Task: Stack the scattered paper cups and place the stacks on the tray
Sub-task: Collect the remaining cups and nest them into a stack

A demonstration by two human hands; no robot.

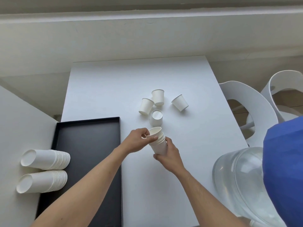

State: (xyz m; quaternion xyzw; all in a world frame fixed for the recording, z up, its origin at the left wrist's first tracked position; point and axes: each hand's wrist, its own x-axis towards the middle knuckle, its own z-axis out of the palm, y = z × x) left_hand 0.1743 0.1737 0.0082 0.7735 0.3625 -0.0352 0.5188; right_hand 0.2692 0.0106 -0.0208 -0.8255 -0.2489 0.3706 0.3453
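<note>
Nearest on the right stands a clear water jug [242, 182] with a blue cap [285, 169], close to the table's [101, 89] right edge. On the left, two long stacks of cups [44, 171] lie on their sides across the black tray's [88, 145] left rim; the rest of the tray floor is bare. At the middle, the right hand [168, 154] is wrapped around the base of a short cup stack [158, 143], while the left hand [139, 140] pinches the rim of its top cup. Beyond them four loose cups [157, 104] lie scattered close together, one mouth-down. The far half of the table is open. White chairs [249, 108] sit off the right edge.
</note>
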